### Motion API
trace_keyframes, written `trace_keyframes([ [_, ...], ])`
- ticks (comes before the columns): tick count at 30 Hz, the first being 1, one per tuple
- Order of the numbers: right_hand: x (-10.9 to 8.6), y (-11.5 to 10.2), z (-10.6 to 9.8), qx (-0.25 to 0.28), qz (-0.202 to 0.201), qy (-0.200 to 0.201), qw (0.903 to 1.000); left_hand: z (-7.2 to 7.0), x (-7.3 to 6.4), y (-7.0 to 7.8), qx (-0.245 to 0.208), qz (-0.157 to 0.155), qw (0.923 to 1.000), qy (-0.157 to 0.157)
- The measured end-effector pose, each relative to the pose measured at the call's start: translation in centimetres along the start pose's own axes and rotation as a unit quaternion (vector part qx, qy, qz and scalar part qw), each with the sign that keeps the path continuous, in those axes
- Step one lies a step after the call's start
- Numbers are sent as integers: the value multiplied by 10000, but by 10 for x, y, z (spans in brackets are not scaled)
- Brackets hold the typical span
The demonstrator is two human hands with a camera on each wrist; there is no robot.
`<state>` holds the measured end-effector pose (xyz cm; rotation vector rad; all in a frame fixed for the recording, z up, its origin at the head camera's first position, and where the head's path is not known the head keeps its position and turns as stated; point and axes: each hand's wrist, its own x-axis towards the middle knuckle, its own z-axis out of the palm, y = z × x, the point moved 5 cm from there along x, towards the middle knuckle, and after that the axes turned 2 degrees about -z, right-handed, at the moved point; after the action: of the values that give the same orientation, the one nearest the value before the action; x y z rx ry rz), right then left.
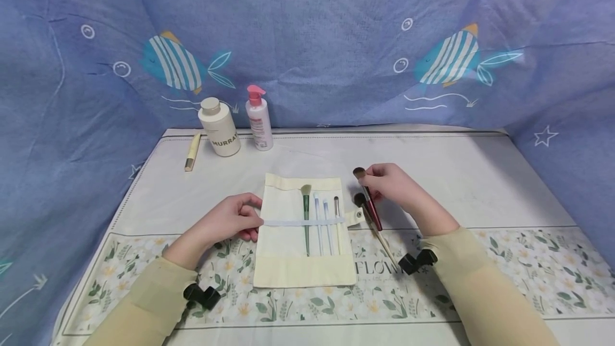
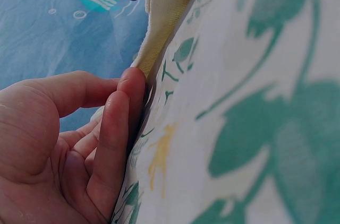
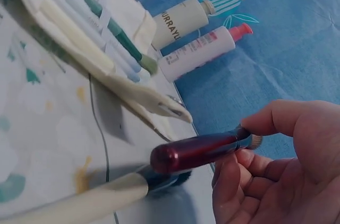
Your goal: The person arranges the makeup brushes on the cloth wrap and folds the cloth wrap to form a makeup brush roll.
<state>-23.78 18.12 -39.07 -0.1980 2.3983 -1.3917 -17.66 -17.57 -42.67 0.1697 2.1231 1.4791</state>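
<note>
A cream cloth brush roll (image 1: pixel 283 271) lies unrolled on the table. Its elastic band holds a green makeup brush (image 1: pixel 306 218) and several slim pale ones. At the roll's left edge, my left hand (image 1: pixel 235 217) pinches the cloth between thumb and index finger, as the left wrist view also shows. My right hand (image 1: pixel 386 181) grips a makeup brush with a dark red handle (image 3: pixel 199 152) near its bristle end, bristles pointing up and away. Under it on the table rests a larger brush with a pale handle (image 3: pixel 101 197) and dark bristles, right of the roll's snap tab (image 1: pixel 356 217).
Behind the roll stand a white capped bottle (image 1: pixel 220 130) and a pump bottle with a pink top (image 1: pixel 260 122). A pale yellow tube (image 1: pixel 192 152) lies left of them. A blue fish-print curtain (image 1: pixel 307 41) hangs behind the table (image 1: pixel 456 175).
</note>
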Motion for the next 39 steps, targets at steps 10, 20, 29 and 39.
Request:
trace_keyframes([
  [10, 12, -6, 12, 1112, 51, -122, 9937, 0, -2, 2, -11, 3, 10000, 8],
  [20, 18, -15, 23, 1433, 117, -234, 9893, 0, 0, 2, -13, 30, 10000, 5],
  [29, 24, -20, 33, 1735, 170, -231, 9844, 0, -1, 1, -19, 12, 10000, 2],
  [39, 30, -23, 43, 1869, 201, -374, 9815, 0, 0, -2, 14, -9, 10000, 27],
])
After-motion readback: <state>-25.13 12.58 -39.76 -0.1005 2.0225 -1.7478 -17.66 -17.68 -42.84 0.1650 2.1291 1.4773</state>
